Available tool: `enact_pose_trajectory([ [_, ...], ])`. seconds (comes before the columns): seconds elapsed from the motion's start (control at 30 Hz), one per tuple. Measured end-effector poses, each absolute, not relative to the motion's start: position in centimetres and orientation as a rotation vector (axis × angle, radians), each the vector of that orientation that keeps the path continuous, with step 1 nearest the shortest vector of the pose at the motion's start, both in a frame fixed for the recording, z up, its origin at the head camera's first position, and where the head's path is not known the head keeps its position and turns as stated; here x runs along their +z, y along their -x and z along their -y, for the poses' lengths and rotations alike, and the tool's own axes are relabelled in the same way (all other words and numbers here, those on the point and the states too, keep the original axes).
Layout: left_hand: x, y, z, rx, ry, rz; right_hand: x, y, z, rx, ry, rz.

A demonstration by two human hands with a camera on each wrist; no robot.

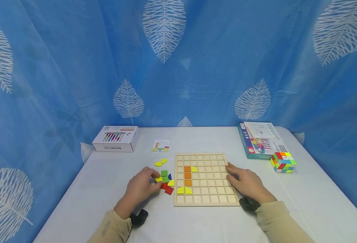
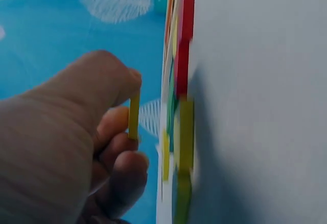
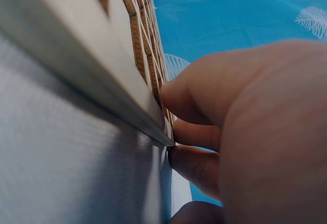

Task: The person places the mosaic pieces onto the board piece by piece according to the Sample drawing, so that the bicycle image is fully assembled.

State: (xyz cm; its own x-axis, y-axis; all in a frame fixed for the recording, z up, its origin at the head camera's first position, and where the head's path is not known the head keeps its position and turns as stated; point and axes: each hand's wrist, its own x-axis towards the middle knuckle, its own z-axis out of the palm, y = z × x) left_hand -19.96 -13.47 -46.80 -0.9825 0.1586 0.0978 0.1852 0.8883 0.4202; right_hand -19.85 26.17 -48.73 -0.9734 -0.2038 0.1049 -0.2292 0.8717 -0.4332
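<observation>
Above the loose pieces at the board's left, my left hand (image 1: 142, 184) pinches a yellow piece (image 2: 134, 117) between thumb and fingers, its thin edge facing the left wrist camera. Close by lie green squares (image 1: 164, 173), red squares (image 1: 169, 190), a blue piece (image 1: 170, 177) and yellow quarter-circle pieces (image 1: 164, 161). The wooden grid board (image 1: 207, 204) holds orange squares (image 1: 187, 175) in a column and yellow rounded pieces (image 1: 188, 190). My right hand (image 1: 247, 182) touches the board's right edge, thumb at the top face and relaxed fingers along the side in the right wrist view.
A small pattern card (image 1: 161, 145) lies beyond the loose pieces. At the back left stands a white box (image 1: 115, 138); a teal-sided box (image 1: 261, 140) lies at the back right, with a colourful puzzle cube (image 1: 283, 162) in front of it. Blue leaf-print curtain surrounds the table.
</observation>
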Motion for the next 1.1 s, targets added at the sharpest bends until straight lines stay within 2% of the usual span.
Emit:
enact_pose_trajectory([
  [0.27,-47.0,18.2,11.3,-0.753,0.683,2.931,-48.7,19.8,-26.3,0.704,-0.345,2.979],
  [0.4,-47.3,17.7,10.6,-0.786,0.805,2.941,-48.7,19.8,-26.3,0.7,-0.343,2.981],
  [1.1,-47.6,16.9,9.8,-0.605,1.044,2.934,-48.9,20.0,-26.3,0.696,-0.363,2.963],
])
